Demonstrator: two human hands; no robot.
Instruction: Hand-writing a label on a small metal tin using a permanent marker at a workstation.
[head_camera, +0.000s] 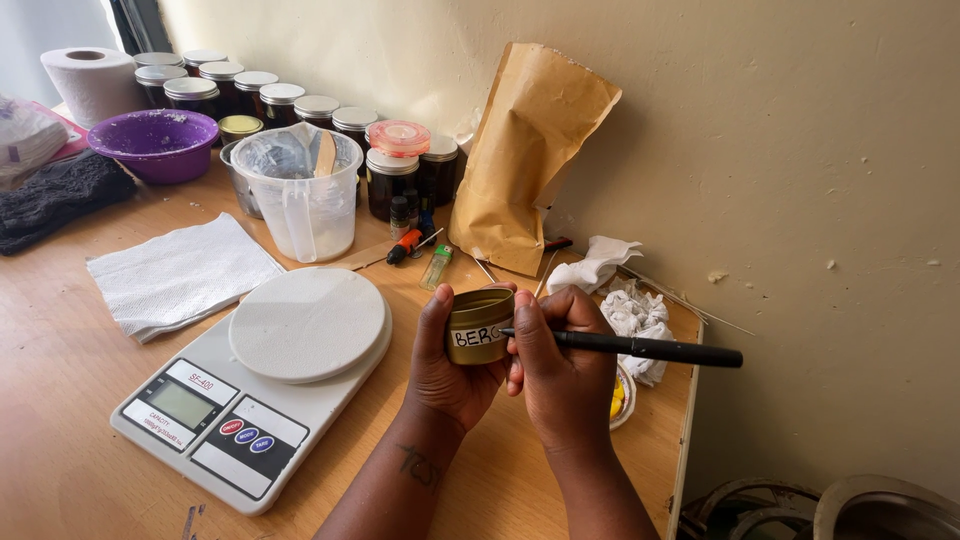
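Head view: left hand clamps gold tin, right hand grips black pen; label partly lettered (rest blank).

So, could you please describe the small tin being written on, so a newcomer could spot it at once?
Start at the white kitchen scale on the wooden table and look just to its right. There the left hand cradles a small round gold tin, while the right hand puts a black pen to its white label. Unlike the dark, silver-lidded jars along the wall, it is short, metallic and held off the table.
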